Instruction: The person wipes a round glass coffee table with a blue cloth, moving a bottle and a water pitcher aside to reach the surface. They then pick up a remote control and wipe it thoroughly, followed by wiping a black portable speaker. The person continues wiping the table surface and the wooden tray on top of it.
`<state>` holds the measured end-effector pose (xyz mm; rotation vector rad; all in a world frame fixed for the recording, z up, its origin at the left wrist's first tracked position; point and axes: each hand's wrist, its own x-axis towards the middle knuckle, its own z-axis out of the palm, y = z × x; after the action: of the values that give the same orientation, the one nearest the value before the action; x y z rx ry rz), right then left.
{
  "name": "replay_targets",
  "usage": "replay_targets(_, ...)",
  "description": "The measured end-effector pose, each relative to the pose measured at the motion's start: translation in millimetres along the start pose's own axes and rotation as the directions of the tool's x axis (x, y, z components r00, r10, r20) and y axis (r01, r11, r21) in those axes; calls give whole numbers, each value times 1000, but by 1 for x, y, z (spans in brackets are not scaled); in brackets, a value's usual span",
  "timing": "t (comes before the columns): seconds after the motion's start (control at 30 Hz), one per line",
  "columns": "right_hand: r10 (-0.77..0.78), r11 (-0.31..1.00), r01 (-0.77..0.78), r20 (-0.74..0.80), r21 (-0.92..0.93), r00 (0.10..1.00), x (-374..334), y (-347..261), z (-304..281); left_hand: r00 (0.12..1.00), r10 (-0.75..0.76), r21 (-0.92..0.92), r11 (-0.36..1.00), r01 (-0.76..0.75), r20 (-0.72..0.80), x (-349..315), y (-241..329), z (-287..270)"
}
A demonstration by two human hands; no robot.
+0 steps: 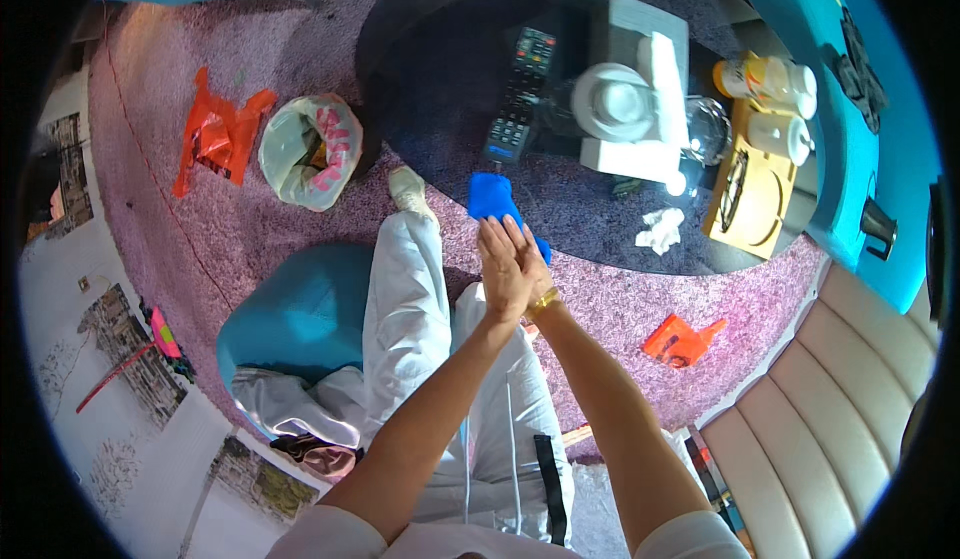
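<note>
Both my arms reach forward and meet at the near edge of a dark oval glass table [440, 109]. There my left hand [502, 271] lies with its fingers stretched out against my right hand [532, 267], partly covering it. A gold-coloured band circles my right wrist. Under and just beyond my fingertips is a bright blue cloth [491, 196], folded or bunched, which my hands touch. How much of it lies beneath my palms is hidden. A black remote control [508, 131] lies just past the cloth, with another dark remote [533, 51] beyond it.
On the table's right are a white box [648, 21], a white round container [612, 102], a crumpled tissue [660, 231] and a wooden tray [758, 204] with a mug and jars. A lined bin [311, 152], orange bags [220, 137] and a teal pouf [290, 309] stand left.
</note>
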<state>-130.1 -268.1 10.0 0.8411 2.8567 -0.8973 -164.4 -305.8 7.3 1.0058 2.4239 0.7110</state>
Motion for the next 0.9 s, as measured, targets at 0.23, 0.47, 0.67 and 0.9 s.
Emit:
replay_targets(0.23,318,947,-295,-263,124,911,-128,33,-32,867,129,-176,983,-48,482,-60,40,14)
replay_targets(0.47,655,742,-503,-320,444,684,-179,32,-41,871,14,-340,924,177,492,-24,75,11)
replay_targets(0.67,844,495,-482,-269,723,463,-175,12,-47,781,442,-156,895,-418,441,10,118,16)
replay_targets(0.9,866,430,-561,-147,707,478,-202,-20,13,375,740,-68,491,-868,558,4,169,78)
